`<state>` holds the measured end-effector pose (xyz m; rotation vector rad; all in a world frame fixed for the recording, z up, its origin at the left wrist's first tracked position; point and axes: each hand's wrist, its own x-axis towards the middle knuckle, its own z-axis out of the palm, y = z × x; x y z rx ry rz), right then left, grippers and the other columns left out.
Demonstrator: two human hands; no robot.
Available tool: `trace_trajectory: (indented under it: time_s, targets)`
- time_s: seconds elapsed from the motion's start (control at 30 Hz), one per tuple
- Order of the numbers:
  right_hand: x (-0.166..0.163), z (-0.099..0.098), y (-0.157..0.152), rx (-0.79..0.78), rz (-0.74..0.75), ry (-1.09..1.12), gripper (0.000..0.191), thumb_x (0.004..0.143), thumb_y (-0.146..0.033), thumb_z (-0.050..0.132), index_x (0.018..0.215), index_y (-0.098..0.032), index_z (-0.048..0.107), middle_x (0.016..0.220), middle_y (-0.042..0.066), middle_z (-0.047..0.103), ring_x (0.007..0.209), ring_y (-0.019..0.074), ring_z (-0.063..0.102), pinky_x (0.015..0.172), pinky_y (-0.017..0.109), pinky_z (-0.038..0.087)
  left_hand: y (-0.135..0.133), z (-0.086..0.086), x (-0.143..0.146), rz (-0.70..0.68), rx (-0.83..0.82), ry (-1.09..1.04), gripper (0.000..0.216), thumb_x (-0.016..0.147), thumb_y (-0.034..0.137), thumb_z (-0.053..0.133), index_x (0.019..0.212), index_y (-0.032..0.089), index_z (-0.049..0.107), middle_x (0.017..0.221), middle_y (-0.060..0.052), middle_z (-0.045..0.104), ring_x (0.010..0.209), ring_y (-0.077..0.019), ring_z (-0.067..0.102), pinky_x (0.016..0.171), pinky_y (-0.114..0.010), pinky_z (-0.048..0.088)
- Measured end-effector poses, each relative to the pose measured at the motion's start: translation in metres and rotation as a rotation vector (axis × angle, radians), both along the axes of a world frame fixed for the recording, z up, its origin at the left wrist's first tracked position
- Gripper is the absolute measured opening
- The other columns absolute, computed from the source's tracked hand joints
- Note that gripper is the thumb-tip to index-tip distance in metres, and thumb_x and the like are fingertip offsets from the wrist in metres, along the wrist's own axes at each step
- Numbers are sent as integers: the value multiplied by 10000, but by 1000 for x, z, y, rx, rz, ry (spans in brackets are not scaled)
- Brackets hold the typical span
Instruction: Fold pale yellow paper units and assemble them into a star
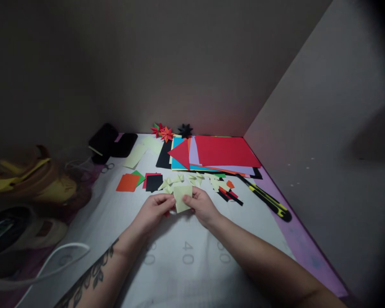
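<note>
Between my two hands is a small pale yellow paper square [182, 199], raised a little over the white mat. My right hand [202, 206] pinches its right side, thumb lying on the face toward me. At its left edge, my left hand [158, 206] grips with thumb and curled fingers. Just beyond the hands lie several folded pale yellow paper pieces [170, 183]. To their left are black paper squares [154, 183] over red ones, and orange squares [127, 182] with green beneath.
A yellow and black utility knife [271, 201] lies at right, near paper scraps [232, 196]. Stacked coloured sheets [227, 150] and folded paper stars [167, 134] sit by the wall. Small scissors [108, 167], a bag [48, 184] and a white cable [51, 261] are at left.
</note>
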<state>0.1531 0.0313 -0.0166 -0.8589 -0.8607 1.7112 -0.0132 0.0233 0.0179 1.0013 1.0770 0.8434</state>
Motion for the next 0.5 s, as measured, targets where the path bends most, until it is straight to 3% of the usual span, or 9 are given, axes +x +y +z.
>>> trace_trajectory:
  time_s: [0.3,0.4,0.5]
  targets:
    - [0,-1,0,16,10,-34,370,646,-411,802,888,-174,652,722,11,680,584,133,601,527,228,449,1,-5,0,27,59,92,235,762,362,639,680,143,615,590,22,548,517,-86,420,492,-199,325]
    - [0,-2,-1,34,-37,-137,306,681,-377,773,857,-186,611,648,-34,611,517,97,541,462,191,393,1,-7,-2,119,186,296,170,784,286,564,670,161,577,581,34,517,525,-96,420,497,-204,321]
    - [-1,-1,-1,13,-72,-238,263,701,-344,735,841,-195,571,581,-80,507,443,69,462,410,172,339,0,-5,-5,207,404,533,147,805,254,516,703,170,579,696,4,574,628,-129,497,545,-220,364]
